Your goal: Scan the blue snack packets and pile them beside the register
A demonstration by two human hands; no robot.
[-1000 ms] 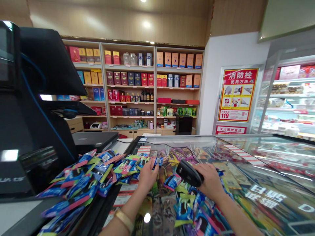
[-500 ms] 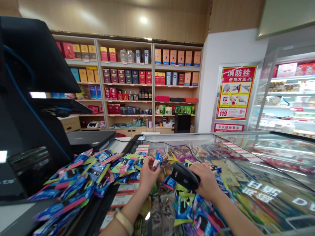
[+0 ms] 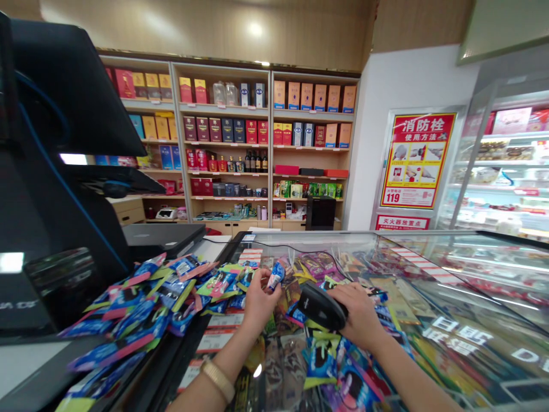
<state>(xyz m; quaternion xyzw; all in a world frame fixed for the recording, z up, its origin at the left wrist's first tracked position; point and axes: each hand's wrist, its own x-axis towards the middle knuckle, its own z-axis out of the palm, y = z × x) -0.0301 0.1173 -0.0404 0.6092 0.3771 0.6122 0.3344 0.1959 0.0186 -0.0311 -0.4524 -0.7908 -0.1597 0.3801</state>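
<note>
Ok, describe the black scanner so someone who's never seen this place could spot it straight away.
Find the glass-topped counter in front of the wall shelves. Over its near part, the right hand grips the black scanner. Unlike the shiny blue, pink and green packets near it, this is a smooth, dark, rounded device.

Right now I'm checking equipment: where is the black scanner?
In the head view, the black scanner is in the right hand, right of the left hand, above the glass counter.

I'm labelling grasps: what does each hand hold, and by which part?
Left hand: blue packet, by its lower end. Right hand: scanner, by its right end.
</note>
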